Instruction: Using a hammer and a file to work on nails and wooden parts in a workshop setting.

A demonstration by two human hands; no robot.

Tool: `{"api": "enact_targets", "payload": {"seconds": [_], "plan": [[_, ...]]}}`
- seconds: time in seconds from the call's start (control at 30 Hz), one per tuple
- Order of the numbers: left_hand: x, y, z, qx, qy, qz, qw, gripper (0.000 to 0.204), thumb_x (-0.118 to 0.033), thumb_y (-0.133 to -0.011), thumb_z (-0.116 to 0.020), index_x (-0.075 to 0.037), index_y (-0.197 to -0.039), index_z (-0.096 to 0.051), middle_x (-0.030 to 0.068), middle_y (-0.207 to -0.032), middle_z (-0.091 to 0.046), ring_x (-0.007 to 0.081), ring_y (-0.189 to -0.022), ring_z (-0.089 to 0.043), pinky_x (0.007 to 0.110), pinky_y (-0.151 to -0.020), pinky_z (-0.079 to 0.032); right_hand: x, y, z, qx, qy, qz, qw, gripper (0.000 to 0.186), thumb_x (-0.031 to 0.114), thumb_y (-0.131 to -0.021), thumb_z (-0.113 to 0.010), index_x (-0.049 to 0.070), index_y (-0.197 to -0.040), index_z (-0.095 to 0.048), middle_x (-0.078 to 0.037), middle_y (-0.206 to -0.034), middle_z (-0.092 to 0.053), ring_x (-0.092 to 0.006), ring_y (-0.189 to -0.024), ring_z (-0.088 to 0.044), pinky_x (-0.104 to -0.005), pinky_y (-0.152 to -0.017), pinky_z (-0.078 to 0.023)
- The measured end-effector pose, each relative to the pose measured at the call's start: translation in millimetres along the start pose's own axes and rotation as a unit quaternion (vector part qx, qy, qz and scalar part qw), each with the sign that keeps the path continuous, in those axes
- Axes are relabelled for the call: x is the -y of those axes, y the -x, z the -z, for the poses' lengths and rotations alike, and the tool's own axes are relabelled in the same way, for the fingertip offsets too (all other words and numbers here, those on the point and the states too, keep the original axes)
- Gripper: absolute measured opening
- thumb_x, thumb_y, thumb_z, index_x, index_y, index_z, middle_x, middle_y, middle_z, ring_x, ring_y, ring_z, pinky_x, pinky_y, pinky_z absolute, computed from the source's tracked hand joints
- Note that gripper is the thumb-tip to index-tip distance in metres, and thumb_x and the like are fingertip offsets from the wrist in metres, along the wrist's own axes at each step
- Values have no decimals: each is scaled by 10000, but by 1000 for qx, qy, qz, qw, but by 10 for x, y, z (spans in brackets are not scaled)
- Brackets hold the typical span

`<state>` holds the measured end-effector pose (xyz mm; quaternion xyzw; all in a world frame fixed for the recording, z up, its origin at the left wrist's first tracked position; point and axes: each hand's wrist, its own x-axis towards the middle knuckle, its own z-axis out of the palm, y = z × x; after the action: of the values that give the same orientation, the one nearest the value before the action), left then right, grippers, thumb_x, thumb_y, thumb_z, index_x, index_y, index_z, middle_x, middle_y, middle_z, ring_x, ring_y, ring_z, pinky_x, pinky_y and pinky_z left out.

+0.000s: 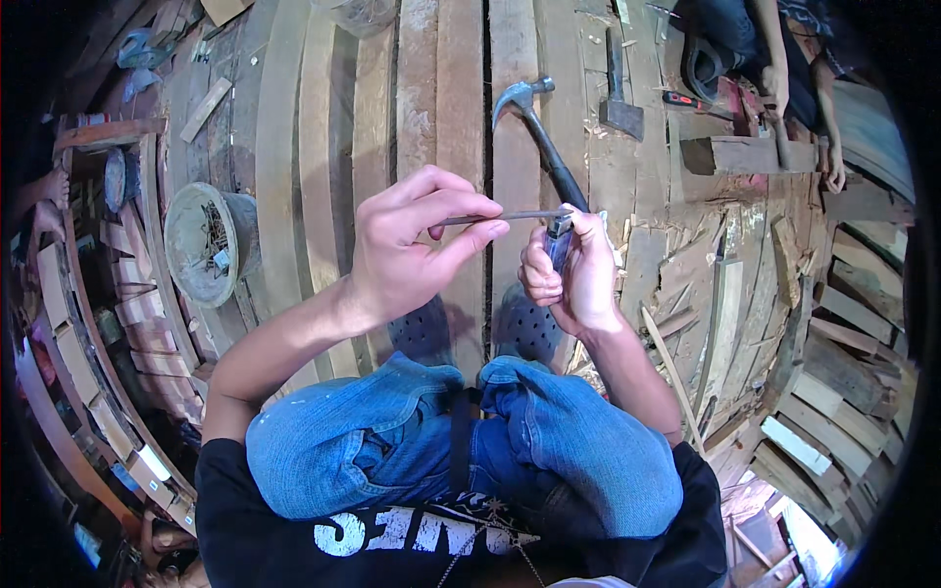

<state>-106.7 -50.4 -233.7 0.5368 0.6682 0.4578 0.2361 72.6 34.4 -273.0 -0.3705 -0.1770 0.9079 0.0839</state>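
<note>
My left hand (402, 245) pinches a thin dark rod (526, 214) that lies sideways, its right end touching the top of a small blue-and-dark tool (557, 245). My right hand (588, 274) grips that tool upright, thumb by its metal top; its exact kind is unclear. Just beyond my hands a claw hammer (544, 145) lies on the wooden planks (417, 88), head away from me. My knees in blue jeans are below, with dark perforated shoes under my arms.
A pale bucket of nails (186, 245) stands at left. A hatchet-like tool (618, 108) and red-black tool (681, 100) lie upper right, near another person's hands (776, 88). Wood scraps (716, 323) lie right, stacked boards (142, 314) left, with another person's hand (54, 191) at the left edge.
</note>
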Motion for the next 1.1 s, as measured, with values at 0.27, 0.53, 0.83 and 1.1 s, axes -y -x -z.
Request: {"api": "enact_targets", "payload": {"seconds": [0.27,0.53,0.83,1.1], "plan": [[-11,-10,15,6,1,-16,1000,142,-37,-737,-786,-52,-864,-726,42,-804,-638,115,-664,-599,243,-541,-455,-19,11,24,11,-4,-3,1000,539,562,-932,-359,64,-760,-472,15,-540,-379,-74,-424,-304,-219,-381,-208],[1,-10,12,2,1,-21,1000,151,-22,-727,-785,-47,-862,-723,51,-811,-636,128,-677,-612,249,-569,-476,-35,15,42,23,-3,-8,1000,549,573,-924,-361,64,-748,-468,11,-540,-376,-76,-425,-300,-220,-381,-206],[12,-19,13,0,2,-28,1000,151,0,-717,-780,-37,-852,-722,58,-811,-633,144,-694,-629,253,-589,-499,-38,4,47,-5,-2,-10,1000,562,584,-920,-361,62,-742,-469,14,-533,-368,-78,-418,-294,-220,-379,-204],[10,-31,4,10,31,-8,999,144,-2,-734,-776,-26,-866,-725,64,-823,-641,135,-695,-639,246,-600,-514,-23,-3,45,6,1,-11,1000,562,580,-921,-357,69,-708,-458,12,-521,-366,-81,-408,-290,-223,-374,-198]]}}
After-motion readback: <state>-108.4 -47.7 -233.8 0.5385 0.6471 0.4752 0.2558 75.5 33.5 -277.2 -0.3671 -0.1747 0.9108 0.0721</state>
